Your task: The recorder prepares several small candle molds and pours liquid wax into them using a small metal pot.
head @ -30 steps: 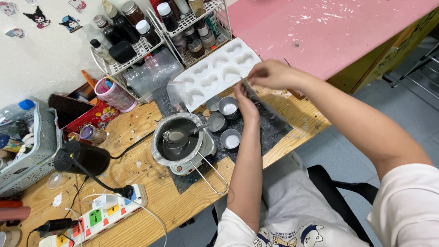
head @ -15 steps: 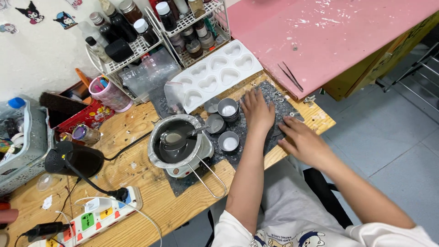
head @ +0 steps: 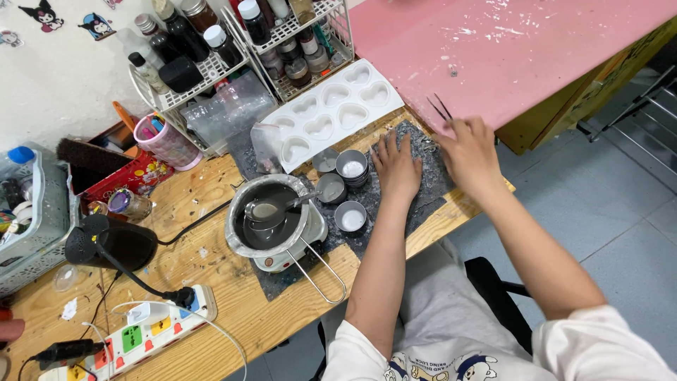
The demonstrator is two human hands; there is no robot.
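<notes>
Both hands are lying open: left hand [head: 396,169] pressing the dark speckled mat [head: 423,185], right hand [head: 469,149] reaching beside it toward thin metal tweezers [head: 438,109].

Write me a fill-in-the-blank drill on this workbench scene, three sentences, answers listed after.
1. The left hand lies flat on the dark ____.
2. The cavities of the white mold tray are shaped like ____.
3. A metal spoon rests in the melting ____ on the small heater.
The right hand reaches for thin sticks on the pink board.
Missing words: mat; hearts; pot
</notes>
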